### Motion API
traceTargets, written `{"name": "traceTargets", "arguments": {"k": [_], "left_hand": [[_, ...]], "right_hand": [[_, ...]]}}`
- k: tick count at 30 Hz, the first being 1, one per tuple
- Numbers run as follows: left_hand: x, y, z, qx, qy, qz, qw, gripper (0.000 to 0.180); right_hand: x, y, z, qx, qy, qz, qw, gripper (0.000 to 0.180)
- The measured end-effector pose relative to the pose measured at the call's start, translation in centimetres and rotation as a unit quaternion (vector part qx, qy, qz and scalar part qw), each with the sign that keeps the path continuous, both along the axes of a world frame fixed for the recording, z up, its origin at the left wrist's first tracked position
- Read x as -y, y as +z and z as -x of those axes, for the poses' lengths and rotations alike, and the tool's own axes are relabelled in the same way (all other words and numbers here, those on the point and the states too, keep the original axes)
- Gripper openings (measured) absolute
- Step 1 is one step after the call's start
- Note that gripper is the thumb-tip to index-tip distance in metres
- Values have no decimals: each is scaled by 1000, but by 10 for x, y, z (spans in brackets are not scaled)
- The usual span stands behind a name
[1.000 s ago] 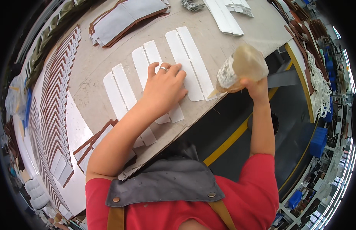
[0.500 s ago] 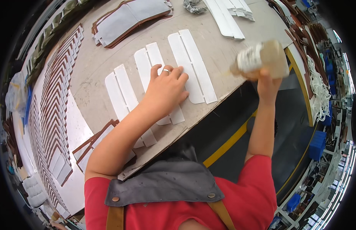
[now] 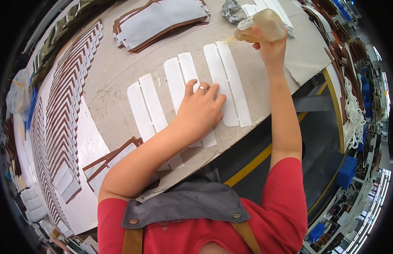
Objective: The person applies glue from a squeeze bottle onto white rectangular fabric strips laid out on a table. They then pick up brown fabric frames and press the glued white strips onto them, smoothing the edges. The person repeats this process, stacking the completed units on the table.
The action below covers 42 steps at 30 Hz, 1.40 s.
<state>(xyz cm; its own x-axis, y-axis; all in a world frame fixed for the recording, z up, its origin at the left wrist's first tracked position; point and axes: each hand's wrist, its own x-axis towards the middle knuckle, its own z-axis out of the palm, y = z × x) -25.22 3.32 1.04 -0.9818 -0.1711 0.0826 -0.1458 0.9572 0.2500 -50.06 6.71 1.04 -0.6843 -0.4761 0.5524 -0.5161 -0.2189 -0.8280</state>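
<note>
My left hand [image 3: 201, 108] rests palm down with fingers spread over the middle pair of white strips [image 3: 174, 78]; its fingertips come close to the right pair of white strips [image 3: 225, 74]. A further pair of white strips [image 3: 139, 99] lies to the left, partly under my left forearm. My right hand [image 3: 273, 51] is wrapped round a translucent squeeze bottle [image 3: 268, 24] of yellowish liquid. The bottle is tipped on its side, its yellow nozzle tip just beside the far end of the right pair. Whether liquid is coming out is too small to tell.
At the far side of the table [image 3: 118, 70] lies a stack of brown-edged white panels [image 3: 162, 19]. A crumpled grey bundle [image 3: 232, 12] sits behind the bottle. Overlapping brown-edged pieces [image 3: 71, 80] run down the left. White cords [image 3: 353, 101] hang at the right.
My right hand has brought the bottle leftward and away from me, to the far end of the right pair of strips. My left hand stays on the middle pair; the view has shifted slightly.
</note>
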Motion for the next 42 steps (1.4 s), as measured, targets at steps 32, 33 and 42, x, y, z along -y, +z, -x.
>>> {"name": "traceTargets", "arguments": {"k": [32, 33, 42], "left_hand": [[-4, 9, 4, 35, 12, 24, 999, 35], [-4, 10, 4, 41, 9, 24, 999, 34], [15, 23, -27, -70, 71, -117, 988, 33]], "right_hand": [[-156, 5, -47, 150, 34, -92, 984, 44], [-163, 4, -46, 150, 41, -97, 983, 44], [-170, 84, -16, 352, 125, 131, 918, 73]]}}
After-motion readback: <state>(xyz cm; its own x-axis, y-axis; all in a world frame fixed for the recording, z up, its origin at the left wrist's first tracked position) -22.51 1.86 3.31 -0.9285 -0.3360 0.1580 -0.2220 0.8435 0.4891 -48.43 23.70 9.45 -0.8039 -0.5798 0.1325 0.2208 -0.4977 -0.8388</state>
